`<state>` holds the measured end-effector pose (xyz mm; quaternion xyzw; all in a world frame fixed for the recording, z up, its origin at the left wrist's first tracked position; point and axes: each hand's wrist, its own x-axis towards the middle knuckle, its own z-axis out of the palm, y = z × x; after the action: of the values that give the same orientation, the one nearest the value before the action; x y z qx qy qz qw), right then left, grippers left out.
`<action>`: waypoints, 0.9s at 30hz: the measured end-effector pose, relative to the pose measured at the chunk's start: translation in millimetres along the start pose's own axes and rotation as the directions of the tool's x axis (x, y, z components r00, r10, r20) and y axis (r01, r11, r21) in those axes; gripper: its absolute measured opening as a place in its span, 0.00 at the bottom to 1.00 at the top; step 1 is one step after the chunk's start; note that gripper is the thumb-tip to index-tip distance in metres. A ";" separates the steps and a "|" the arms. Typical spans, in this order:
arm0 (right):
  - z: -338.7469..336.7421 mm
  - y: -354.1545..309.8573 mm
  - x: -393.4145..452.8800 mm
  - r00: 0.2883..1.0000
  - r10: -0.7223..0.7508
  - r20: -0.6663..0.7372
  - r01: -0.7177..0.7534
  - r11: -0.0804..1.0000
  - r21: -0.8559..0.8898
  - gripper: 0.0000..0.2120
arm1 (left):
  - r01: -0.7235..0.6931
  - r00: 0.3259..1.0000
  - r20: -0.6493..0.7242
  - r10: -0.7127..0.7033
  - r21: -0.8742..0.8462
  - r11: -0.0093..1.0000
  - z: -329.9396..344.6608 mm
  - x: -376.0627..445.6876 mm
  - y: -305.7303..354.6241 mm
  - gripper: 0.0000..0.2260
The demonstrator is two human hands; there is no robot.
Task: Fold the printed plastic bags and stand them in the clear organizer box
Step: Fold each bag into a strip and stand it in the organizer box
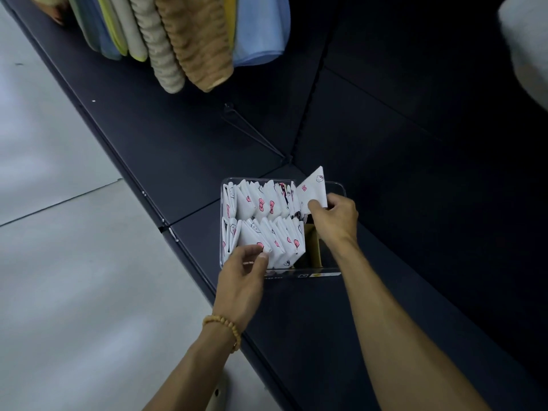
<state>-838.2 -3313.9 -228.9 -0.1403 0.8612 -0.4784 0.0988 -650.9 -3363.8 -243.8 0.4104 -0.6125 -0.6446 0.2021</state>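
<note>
A dark navy shelf (154, 137) runs diagonally through the view, with pale grey floor tiles (59, 262) to the left of it and a dark back panel to the right. The clear organizer box (336, 185) stands on this shelf near its front edge. Well beyond the box, at the top of the view, hang towels and cloths (178, 34) in beige, cream, yellow and blue, their lower ends above the shelf.

Inside the box, folded printed plastic bags (261, 203) stand upright in two rows, white with pink bows and cartoon faces (the far row nearly fills its length, the near row stops short). At the right end of the box there is a yellowish-brown insert (312, 247) beside the near row. A label strip (320, 274) runs along the box's near wall; its writing is too small to read.

The right hand (335, 218) is over the box's right end, its fingers pinching one folded bag (311, 188) that sticks up above the far row. The left hand (243, 271), a beaded bracelet (225, 327) on its wrist, is at the box's near left corner, its fingers pinching the top of a bag in the near row.
</note>
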 end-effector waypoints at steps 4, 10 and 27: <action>3.3 6.4 11.1 0.998 0.041 0.042 -0.036 0.993 -0.115 0.04 | 0.006 1.000 -0.002 -0.006 -0.012 1.000 1.0 3.3 1.0 0.08; 5.0 5.2 11.6 0.994 -0.075 -0.076 0.066 0.991 -0.118 0.05 | 0.006 1.000 0.004 -0.006 -0.015 1.000 4.2 4.0 -0.7 0.06; -44.6 26.6 -56.6 0.993 0.111 -0.026 -0.103 0.973 0.208 0.03 | 0.051 0.996 0.080 -0.049 -0.015 0.999 14.6 -27.8 -6.5 0.07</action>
<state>-802.5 -3245.9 -226.2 -0.0738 0.8150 -0.5615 0.1226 -644.6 -3332.3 -243.4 0.3979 -0.6041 -0.6705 0.1649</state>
